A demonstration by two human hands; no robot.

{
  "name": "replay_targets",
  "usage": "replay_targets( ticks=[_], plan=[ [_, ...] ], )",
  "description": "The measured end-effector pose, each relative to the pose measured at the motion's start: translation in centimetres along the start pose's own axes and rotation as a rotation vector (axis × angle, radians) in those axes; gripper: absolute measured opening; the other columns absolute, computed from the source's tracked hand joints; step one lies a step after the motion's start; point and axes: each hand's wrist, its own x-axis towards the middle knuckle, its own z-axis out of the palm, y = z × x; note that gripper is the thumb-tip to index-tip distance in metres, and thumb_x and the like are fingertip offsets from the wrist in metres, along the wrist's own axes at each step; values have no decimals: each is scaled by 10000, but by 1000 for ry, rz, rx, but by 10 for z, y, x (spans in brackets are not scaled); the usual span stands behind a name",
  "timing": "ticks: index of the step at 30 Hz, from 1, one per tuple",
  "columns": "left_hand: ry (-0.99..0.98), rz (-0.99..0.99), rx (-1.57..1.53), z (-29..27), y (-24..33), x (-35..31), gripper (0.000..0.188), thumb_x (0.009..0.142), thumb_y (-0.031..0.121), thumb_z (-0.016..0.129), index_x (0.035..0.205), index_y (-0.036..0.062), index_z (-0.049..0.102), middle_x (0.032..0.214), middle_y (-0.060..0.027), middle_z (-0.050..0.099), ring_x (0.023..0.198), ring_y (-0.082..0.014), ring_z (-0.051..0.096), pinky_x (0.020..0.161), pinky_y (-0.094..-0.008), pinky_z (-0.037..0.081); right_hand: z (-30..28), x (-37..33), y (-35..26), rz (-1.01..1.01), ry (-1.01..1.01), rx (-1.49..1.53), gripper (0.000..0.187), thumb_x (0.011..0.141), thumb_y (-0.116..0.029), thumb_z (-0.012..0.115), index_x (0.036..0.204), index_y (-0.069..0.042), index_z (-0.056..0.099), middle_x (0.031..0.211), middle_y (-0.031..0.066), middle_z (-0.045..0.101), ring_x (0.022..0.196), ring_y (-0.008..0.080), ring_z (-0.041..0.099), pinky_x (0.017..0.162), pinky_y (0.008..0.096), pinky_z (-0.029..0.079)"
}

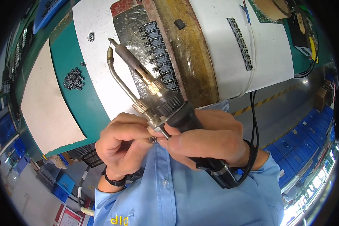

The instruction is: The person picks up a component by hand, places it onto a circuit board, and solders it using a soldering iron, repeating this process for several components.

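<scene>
Fingers of the right hand point(218, 141) are gripping a black-handled metal soldering iron point(177, 107) with a curved feed tube point(119, 80), slanting its tip over the white sheet point(100, 75). The left hand point(125, 141) is pinching a tiny dark piece point(151, 139), too hidden to identify. The iron is probably feeling rigid and moderately heavy; holding its handle point(186, 118) is likely sparing skin a hot barrel point(129, 58).

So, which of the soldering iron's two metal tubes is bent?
The thin, greyish metal tube on the left; the thicker, dark metal barrel is straight.
</scene>
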Motion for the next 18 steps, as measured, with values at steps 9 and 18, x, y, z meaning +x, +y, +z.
replay_targets(
  ticks=[9, 18],
  plan=[
    [33, -134, -218, 7, 6, -1, 93, 805, -15, 637, 888, -37, 602, 899, -138, 619, 774, -163, 577, 707, -261, 452, 8, 6, -8, -30, 174, 14, 225, 746, 32, 661, 922, -11, 527, 639, 103, 557, 486, 149, 559, 475, 249, 462],
    [-43, -179, -136, 1, 10, 1, 96, 804, -30, 627, 893, -42, 592, 887, -135, 617, 771, -156, 570, 693, -245, 449, 2, 4, -11, 28, 153, -75, 210, 740, 44, 685, 872, -24, 537, 755, 166, 628, 517, 174, 594, 509, 268, 491]
  ],
)
